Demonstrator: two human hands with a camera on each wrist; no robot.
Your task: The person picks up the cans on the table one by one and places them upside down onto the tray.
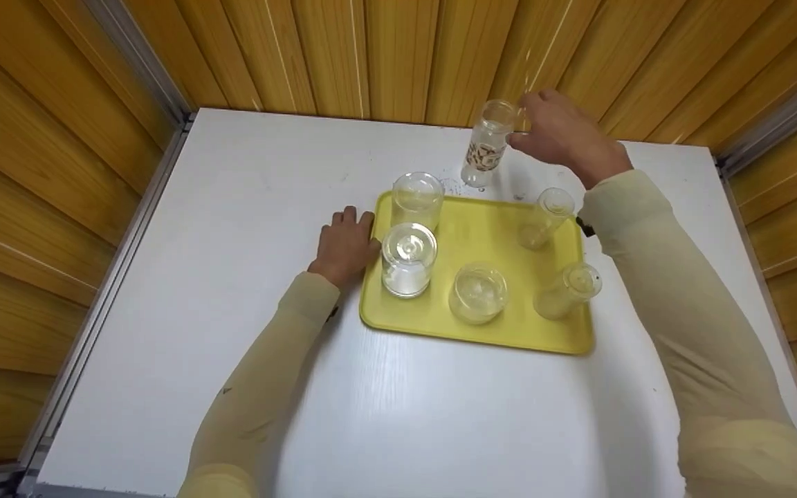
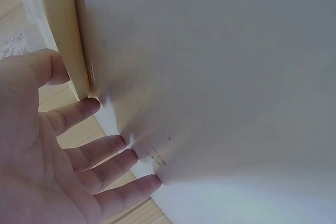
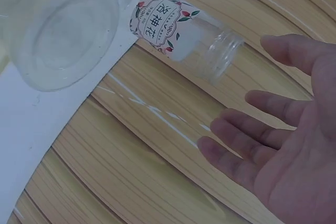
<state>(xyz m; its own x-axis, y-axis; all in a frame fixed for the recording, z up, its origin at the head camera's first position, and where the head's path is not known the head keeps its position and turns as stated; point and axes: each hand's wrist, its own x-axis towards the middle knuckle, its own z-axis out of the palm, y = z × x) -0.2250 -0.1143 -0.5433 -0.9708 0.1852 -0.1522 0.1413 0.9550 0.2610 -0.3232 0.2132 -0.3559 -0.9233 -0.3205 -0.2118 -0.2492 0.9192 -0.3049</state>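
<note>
A tall clear glass jar point(image 1: 487, 149) with a floral paper label point(image 3: 160, 20) stands upright on the table behind the yellow tray point(image 1: 478, 232). Just right of its mouth hovers my right hand point(image 1: 564, 131), thumb and fingers spread; the right wrist view shows a gap between fingertips and glass. My left hand point(image 1: 344, 243) lies beside the tray's left side. Its fingertips touch the white tabletop point(image 2: 220, 77), and the thumb rests against the tray's edge point(image 2: 65, 30). Nearest that hand, on the tray, is a wide clear jar point(image 1: 409, 259).
Another wide jar point(image 1: 417, 197) stands at the tray's back left. A short round jar point(image 1: 479, 294) sits near the front middle. Two slim jars, one at the back point(image 1: 545, 218) and one at the front point(image 1: 568, 290), occupy the right side. Wood-patterned panels point(image 1: 398, 55) border the table.
</note>
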